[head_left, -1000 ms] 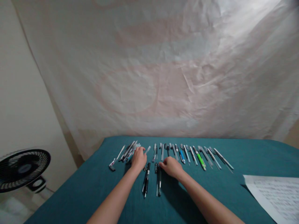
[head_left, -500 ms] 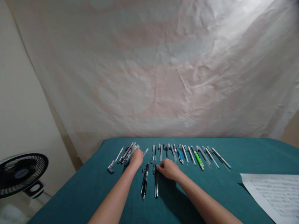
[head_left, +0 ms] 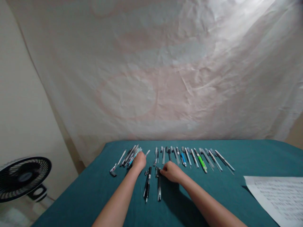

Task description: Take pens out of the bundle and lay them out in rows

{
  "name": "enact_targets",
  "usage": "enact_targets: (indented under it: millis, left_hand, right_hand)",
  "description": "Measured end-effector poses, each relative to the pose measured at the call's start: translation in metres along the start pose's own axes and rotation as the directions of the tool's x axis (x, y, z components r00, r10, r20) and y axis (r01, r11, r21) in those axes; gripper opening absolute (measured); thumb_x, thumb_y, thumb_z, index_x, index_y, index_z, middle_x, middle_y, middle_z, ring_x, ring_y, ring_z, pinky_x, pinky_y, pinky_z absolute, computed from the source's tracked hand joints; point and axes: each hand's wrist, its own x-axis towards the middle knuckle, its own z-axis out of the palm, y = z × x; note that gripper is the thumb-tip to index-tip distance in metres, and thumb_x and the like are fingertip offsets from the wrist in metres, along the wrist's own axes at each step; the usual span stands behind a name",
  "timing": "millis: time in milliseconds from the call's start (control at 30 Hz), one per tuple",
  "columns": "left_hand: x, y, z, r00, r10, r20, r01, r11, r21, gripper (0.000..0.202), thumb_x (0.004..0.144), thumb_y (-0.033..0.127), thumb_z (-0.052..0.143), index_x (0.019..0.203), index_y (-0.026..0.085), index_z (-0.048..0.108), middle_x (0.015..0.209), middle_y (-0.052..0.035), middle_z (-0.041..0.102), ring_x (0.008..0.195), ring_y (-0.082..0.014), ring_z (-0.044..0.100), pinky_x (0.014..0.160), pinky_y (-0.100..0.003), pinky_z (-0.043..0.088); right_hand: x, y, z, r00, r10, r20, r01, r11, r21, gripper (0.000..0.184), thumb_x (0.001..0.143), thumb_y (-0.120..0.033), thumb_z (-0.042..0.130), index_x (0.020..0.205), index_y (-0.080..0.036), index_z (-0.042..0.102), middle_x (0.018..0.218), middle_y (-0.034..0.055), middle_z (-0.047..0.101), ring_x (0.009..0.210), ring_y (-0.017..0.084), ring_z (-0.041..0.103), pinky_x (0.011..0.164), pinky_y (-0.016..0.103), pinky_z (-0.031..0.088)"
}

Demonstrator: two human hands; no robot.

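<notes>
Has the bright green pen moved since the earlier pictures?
No, the green pen has kept its place, judged against the sheet of paper.

Left hand (head_left: 139, 160) curled, right hand (head_left: 172, 171) palm-down

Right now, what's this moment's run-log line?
left hand: at pen pile, fingers hidden; right hand: fingertips at far end of dark pen; pen row: beyond right hand; paper: lower right

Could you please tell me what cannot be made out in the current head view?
In the head view:
Left hand: any grip is hidden by the hand itself.
Pens: any lettering is too small to read.
Paper: writing blurred; right and bottom edges cut it off.
Fan: cut off by the left edge.
</notes>
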Motion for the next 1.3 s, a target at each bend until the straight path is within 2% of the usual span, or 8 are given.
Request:
enact_targets:
  millis: [133,300,400,533,733,967,1133,1300]
  left_hand:
    - [-0.017,0.013,-0.007,0.996,-0.029,0.090,0.061,0.924,-0.378,0.026,0.081,0.033,0.040,0.094,0.012,0.051,0.085,-0.0048,0.057,0.071,-0.0113,0.055,0.063,-0.027,0.045]
    - [-0.069,0.046,-0.003,0.980,0.062,0.187,0.097,0.673,-0.734,0.032,0.076,0.041,0.043,0.090,0.014,0.049,0.075,-0.0027,0.057,0.059,-0.0080,0.052,0.050,-0.019,0.038]
    - [-0.095,0.061,0.001,0.970,0.093,0.223,0.140,0.537,-0.832,0.035,0.072,0.045,0.047,0.088,0.014,0.049,0.070,-0.0006,0.054,0.056,-0.0068,0.048,0.048,-0.017,0.034]
    - [-0.110,0.069,0.003,0.960,0.099,0.260,0.198,0.414,-0.889,0.034,0.071,0.045,0.048,0.087,0.015,0.048,0.068,0.0009,0.051,0.053,-0.0054,0.044,0.045,-0.016,0.029]
    - [-0.117,0.073,0.001,0.950,0.097,0.296,0.255,0.302,-0.919,0.036,0.070,0.049,0.048,0.084,0.016,0.047,0.066,0.0024,0.047,0.049,-0.0037,0.039,0.042,-0.016,0.023]
    - [-0.125,0.079,-0.004,0.924,0.119,0.363,0.345,0.150,-0.927,0.036,0.071,0.052,0.044,0.083,0.018,0.044,0.060,0.0067,0.038,0.039,0.0001,0.020,0.038,-0.015,0.008]
    - [-0.129,0.079,-0.004,0.902,0.104,0.420,0.396,0.189,-0.898,0.036,0.071,0.055,0.042,0.081,0.021,0.042,0.051,0.0102,0.022,0.037,-0.0010,0.012,0.037,-0.016,0.003]
    - [-0.128,0.079,-0.005,0.895,0.087,0.439,0.410,0.232,-0.882,0.037,0.071,0.056,0.041,0.083,0.021,0.042,0.051,0.0104,0.020,0.036,-0.0010,0.012,0.036,-0.016,0.003]
  right_hand:
    - [0.003,0.002,-0.005,1.000,-0.004,0.019,0.001,0.993,0.117,0.029,0.069,-0.037,0.055,0.056,-0.013,0.062,0.052,0.0048,0.058,0.047,0.011,0.051,0.043,0.020,0.030]
    - [0.008,0.001,-0.027,1.000,-0.018,0.011,0.014,0.949,0.315,0.050,0.083,-0.049,0.024,0.086,-0.013,0.059,0.073,0.0057,0.062,0.046,0.007,0.051,0.038,0.016,0.035]
    - [0.005,-0.001,-0.039,0.999,-0.047,0.009,0.039,0.904,0.427,0.049,0.077,-0.055,0.034,0.083,-0.012,0.058,0.073,0.0048,0.061,0.049,0.006,0.051,0.038,0.015,0.036]
    - [-0.002,-0.006,-0.042,0.991,-0.127,0.050,0.084,0.855,0.511,0.042,0.069,-0.053,0.050,0.064,-0.012,0.057,0.058,0.0013,0.056,0.046,0.006,0.047,0.039,0.015,0.036]
    - [-0.005,-0.013,-0.041,0.986,-0.148,0.078,0.089,0.858,0.507,0.038,0.066,-0.050,0.055,0.061,-0.013,0.057,0.049,-0.0027,0.049,0.044,0.007,0.044,0.039,0.016,0.034]
    - [-0.012,-0.023,-0.046,0.979,-0.173,0.112,0.083,0.829,0.553,0.041,0.070,-0.052,0.049,0.063,-0.013,0.059,0.053,-0.0012,0.052,0.045,0.007,0.044,0.041,0.017,0.035]
    - [-0.012,-0.023,-0.044,0.978,-0.171,0.118,0.087,0.852,0.516,0.040,0.070,-0.049,0.048,0.057,-0.013,0.059,0.052,0.0001,0.054,0.044,0.007,0.042,0.040,0.017,0.034]
    - [-0.013,-0.025,-0.041,0.990,-0.103,0.095,0.041,0.865,0.500,0.035,0.070,-0.043,0.048,0.058,-0.013,0.059,0.054,0.0011,0.056,0.043,0.007,0.041,0.040,0.017,0.034]
